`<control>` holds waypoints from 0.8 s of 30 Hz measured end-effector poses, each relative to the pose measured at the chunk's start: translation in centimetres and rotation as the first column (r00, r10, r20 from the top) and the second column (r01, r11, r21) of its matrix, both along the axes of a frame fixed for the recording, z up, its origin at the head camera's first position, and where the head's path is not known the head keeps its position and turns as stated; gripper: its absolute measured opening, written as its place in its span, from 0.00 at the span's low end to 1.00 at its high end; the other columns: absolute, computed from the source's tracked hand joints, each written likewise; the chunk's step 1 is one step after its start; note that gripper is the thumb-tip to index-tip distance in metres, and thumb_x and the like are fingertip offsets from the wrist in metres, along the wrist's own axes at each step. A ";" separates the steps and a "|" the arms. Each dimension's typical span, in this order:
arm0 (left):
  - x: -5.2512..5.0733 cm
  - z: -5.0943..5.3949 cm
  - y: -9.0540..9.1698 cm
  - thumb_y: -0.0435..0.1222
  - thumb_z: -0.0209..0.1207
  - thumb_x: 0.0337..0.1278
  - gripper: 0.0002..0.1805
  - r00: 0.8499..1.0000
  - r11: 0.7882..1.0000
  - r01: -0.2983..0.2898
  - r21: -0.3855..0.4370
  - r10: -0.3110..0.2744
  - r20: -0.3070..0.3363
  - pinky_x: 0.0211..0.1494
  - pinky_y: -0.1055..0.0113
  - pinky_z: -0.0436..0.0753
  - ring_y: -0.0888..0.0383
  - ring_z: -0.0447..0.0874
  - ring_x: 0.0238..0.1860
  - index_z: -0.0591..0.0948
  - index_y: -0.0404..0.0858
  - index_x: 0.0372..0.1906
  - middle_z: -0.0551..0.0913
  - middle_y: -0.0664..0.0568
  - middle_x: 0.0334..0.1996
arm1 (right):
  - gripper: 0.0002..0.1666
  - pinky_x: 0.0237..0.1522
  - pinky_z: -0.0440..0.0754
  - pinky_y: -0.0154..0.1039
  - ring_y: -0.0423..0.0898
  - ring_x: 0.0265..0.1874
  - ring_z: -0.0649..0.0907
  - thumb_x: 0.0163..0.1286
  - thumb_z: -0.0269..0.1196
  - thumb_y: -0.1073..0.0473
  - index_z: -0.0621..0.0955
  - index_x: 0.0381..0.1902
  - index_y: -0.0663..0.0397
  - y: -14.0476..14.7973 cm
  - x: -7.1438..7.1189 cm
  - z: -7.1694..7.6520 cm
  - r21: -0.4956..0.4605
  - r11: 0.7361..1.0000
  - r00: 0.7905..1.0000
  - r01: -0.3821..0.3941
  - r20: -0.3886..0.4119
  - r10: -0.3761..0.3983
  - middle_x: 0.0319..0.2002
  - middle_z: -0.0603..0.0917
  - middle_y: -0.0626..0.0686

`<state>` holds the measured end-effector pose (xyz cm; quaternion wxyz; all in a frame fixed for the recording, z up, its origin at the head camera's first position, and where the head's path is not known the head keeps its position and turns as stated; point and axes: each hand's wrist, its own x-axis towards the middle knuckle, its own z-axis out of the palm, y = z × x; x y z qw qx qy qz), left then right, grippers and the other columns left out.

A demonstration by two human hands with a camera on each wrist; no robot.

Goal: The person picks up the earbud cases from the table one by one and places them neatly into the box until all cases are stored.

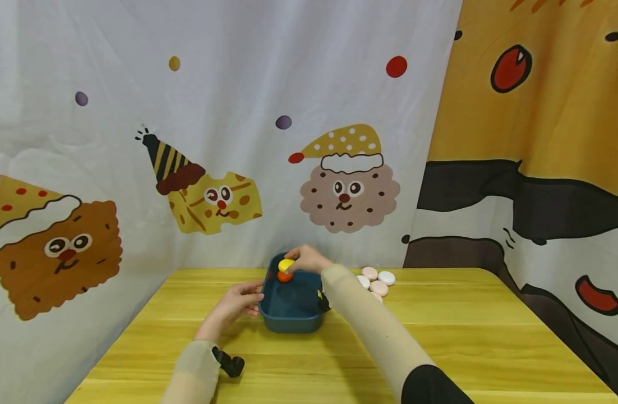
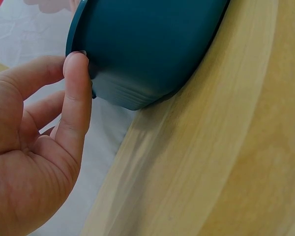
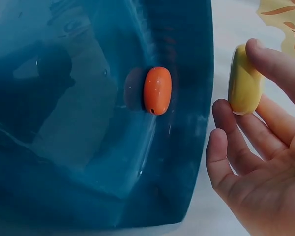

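A dark teal rectangular tub (image 1: 294, 324) stands on the table. My left hand (image 1: 240, 300) pinches its left rim, thumb and index finger close together at the lip in the left wrist view (image 2: 44, 128). My right hand (image 1: 309, 260) holds a smooth yellow rounded disc (image 3: 246, 81) between thumb and fingers, above the far end of the tub. An orange rounded disc (image 3: 158, 91) with a small dark slot lies inside the tub by the far wall. The tub's inner floor looks glossy with reflections; I cannot tell whether it holds water.
Several white and pale pink rounded discs (image 1: 378, 288) lie on the wooden table (image 1: 465, 336) right of the tub, partly behind my right forearm. A printed cartoon curtain (image 1: 213, 84) hangs right behind the table's far edge.
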<state>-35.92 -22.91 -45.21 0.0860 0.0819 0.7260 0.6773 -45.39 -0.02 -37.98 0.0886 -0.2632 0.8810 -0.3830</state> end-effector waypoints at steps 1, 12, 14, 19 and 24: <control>0.0 0.0 0.0 0.30 0.57 0.66 0.31 1.000 1.000 0.004 0.000 -0.004 -0.002 0.32 0.68 0.84 0.60 0.78 0.24 0.63 0.27 0.70 0.72 0.43 0.45 | 0.30 0.49 0.80 0.42 0.51 0.50 0.80 0.55 0.74 0.59 0.82 0.57 0.58 0.0 0.0 -0.1 0.003 1.000 1.000 0.001 0.002 -0.001 0.54 0.81 0.55; 0.1 0.0 0.1 0.28 0.54 0.67 0.29 1.000 1.000 0.010 0.007 -0.010 0.001 0.30 0.70 0.83 0.61 0.78 0.24 0.62 0.27 0.71 0.72 0.40 0.47 | 0.29 0.54 0.78 0.50 0.52 0.52 0.80 0.60 0.70 0.60 0.79 0.60 0.60 -0.2 0.1 -0.6 -0.062 0.998 0.994 -0.019 0.103 0.025 0.58 0.78 0.60; 0.1 0.0 0.1 0.29 0.55 0.67 0.30 1.000 1.000 0.013 0.007 -0.013 0.000 0.31 0.70 0.83 0.61 0.78 0.24 0.62 0.27 0.71 0.72 0.39 0.48 | 0.29 0.54 0.78 0.52 0.52 0.50 0.81 0.60 0.70 0.60 0.79 0.60 0.60 -0.2 0.1 -0.5 -0.067 0.998 0.994 -0.019 0.108 0.026 0.58 0.78 0.61; 0.0 -0.1 0.0 0.29 0.56 0.66 0.31 1.000 1.000 0.015 0.010 -0.015 -0.005 0.31 0.70 0.83 0.61 0.78 0.25 0.62 0.26 0.71 0.72 0.41 0.47 | 0.28 0.54 0.78 0.53 0.51 0.49 0.81 0.60 0.70 0.60 0.79 0.59 0.61 0.0 0.1 -0.5 -0.064 0.998 0.993 -0.022 0.112 0.029 0.57 0.79 0.62; 0.0 -0.2 -0.1 0.28 0.55 0.67 0.30 1.000 1.000 0.013 0.009 -0.013 -0.009 0.31 0.69 0.83 0.61 0.78 0.25 0.61 0.26 0.71 0.72 0.42 0.47 | 0.29 0.49 0.81 0.46 0.49 0.47 0.82 0.60 0.71 0.59 0.80 0.59 0.59 0.2 -0.2 -0.4 -0.049 0.998 0.995 -0.027 0.099 0.031 0.56 0.80 0.60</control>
